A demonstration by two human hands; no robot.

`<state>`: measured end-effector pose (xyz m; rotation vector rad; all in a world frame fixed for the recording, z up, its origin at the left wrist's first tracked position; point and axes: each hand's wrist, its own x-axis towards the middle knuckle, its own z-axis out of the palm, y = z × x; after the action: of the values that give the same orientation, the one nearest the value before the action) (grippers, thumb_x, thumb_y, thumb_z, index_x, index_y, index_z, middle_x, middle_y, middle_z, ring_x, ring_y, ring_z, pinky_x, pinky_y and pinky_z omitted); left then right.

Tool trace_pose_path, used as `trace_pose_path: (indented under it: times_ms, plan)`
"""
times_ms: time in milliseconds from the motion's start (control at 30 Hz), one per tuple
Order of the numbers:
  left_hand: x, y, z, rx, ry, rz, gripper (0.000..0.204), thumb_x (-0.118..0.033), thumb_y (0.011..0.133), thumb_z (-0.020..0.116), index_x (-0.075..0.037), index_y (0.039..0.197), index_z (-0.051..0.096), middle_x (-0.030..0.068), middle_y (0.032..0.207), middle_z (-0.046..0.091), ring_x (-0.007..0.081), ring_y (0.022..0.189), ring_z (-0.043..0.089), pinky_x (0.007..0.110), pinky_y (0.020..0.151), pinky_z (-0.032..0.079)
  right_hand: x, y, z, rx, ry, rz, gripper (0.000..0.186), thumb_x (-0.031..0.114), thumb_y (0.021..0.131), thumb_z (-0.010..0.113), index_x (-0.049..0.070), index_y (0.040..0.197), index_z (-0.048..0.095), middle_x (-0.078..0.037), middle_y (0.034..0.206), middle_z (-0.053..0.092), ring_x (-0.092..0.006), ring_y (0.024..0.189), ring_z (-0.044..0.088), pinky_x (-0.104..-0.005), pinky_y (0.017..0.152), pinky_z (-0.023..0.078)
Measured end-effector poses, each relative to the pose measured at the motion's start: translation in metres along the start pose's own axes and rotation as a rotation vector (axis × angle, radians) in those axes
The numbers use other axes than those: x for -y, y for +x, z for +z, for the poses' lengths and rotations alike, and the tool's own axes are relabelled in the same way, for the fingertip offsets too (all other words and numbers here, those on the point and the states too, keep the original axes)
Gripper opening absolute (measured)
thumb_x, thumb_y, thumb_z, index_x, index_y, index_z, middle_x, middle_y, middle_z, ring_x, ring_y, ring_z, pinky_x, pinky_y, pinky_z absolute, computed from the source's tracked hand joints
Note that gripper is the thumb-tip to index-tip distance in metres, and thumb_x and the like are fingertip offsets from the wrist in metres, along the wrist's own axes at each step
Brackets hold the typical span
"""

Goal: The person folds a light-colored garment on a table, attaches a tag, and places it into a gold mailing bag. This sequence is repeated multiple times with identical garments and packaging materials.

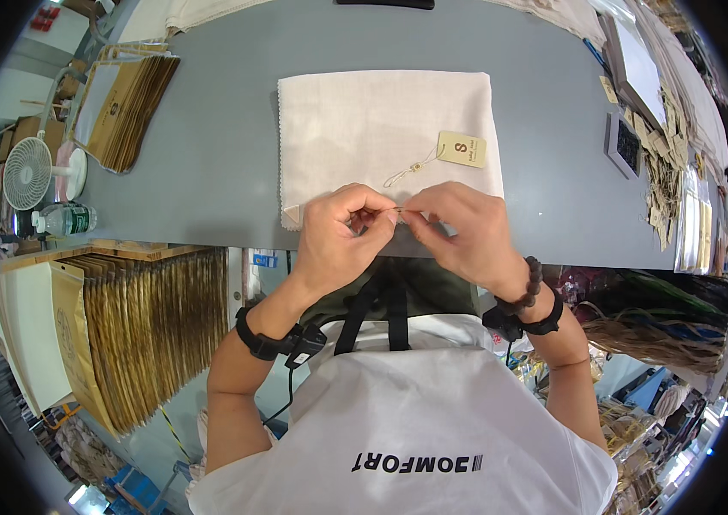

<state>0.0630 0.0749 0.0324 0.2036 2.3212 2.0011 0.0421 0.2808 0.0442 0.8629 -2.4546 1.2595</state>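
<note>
- A cluttered workroom surrounds a grey bench (218,129), its near edge just in front of the wearer's white shirt (441,403).
- Nearest, beside the left forearm and below the bench top, brown paper bags (145,335) stand in a tight row.
- The left hand (338,230) and right hand (471,230) meet over the near edge of the cloth; each grip is closed, thumb against finger, on one tiny item (399,209).
- The tiny item sits between both sets of fingertips, too small to tell its kind; only a short length shows, running left to right.
- Under and beyond the hands lies the folded cream cloth (355,129), flat, long axis left to right along the bench, zigzag edge facing left.
- On the cloth, just beyond the right hand, rests a beige tag (462,149), slightly slanted; its cord (400,177) points nearward and left, toward the fingertips.
- Off left, a clear bottle (75,220) lies near a white fan (27,174).
- Off right is a dark tray (622,146).
- Farther left, more brown bags (128,112) lie stacked.
- At the far edge is a black object (385,3).
</note>
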Motion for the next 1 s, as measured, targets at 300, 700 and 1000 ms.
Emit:
trace_pose_path:
  times_ms: [300, 700, 1000]
  plan:
    - [0.006, -0.003, 0.002, -0.028, 0.113, 0.016, 0.003, 0.003, 0.086, 0.075, 0.002, 0.088, 0.073, 0.0040, 0.080, 0.070, 0.0057, 0.066, 0.060, 0.023, 0.059, 0.048, -0.004, -0.007, 0.009, 0.031, -0.233, -0.208, 0.024, 0.002, 0.078, 0.081, 0.006, 0.097, 0.068, -0.003, 0.085, 0.068, -0.0197, 0.068, 0.067, -0.0331, 0.056, 0.054]
    - [0.013, -0.002, -0.004, -0.015, -0.030, -0.034, 0.008, -0.005, 0.094, 0.075, 0.002, 0.098, 0.077, 0.0036, 0.084, 0.077, 0.0053, 0.069, 0.063, 0.022, 0.062, 0.051, -0.007, -0.002, 0.013, 0.026, -0.203, -0.219, 0.021, 0.002, 0.080, 0.079, 0.005, 0.096, 0.065, -0.005, 0.081, 0.065, -0.0220, 0.064, 0.066, -0.0338, 0.053, 0.055]
    - [0.019, -0.003, -0.006, 0.008, -0.034, 0.031, 0.008, -0.007, 0.094, 0.077, -0.001, 0.098, 0.075, 0.0036, 0.086, 0.075, 0.0068, 0.070, 0.062, 0.024, 0.063, 0.051, -0.006, 0.001, 0.005, 0.188, 0.476, 0.478, 0.010, 0.008, 0.092, 0.079, -0.001, 0.095, 0.076, -0.003, 0.082, 0.075, -0.0071, 0.072, 0.070, -0.0244, 0.062, 0.057]
